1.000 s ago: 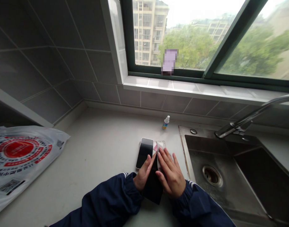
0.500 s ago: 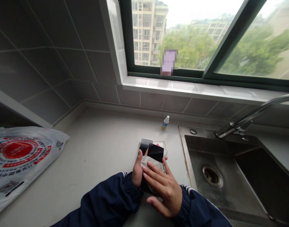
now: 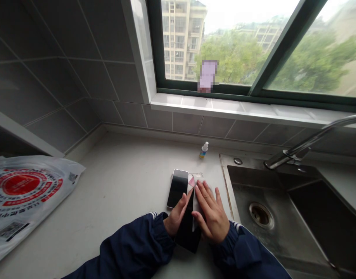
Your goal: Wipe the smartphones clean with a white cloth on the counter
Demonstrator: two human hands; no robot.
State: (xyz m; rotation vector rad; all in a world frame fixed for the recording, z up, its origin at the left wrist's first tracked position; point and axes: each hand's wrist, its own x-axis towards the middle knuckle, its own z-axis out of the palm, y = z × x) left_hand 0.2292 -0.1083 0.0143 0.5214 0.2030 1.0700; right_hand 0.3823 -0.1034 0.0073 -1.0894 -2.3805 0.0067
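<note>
Gripping the dark phone (image 3: pixel 186 232) in our left hand (image 3: pixel 175 217), we press a cloth (image 3: pixel 194 203) onto it with our flat, open right hand (image 3: pixel 213 215), beside a second phone (image 3: pixel 178 188).

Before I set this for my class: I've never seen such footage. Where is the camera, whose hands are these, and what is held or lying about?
No machine here: a person wears one camera on the head, looking forward and down, so both dark-sleeved arms are the wearer's own. The left hand grips a dark phone by its edge; the right hand lies flat on it, fingers pressing a pale cloth against it. On the counter lie a second phone, a small bottle near the wall and a printed plastic bag at the left. A steel sink with a tap is on the right.
</note>
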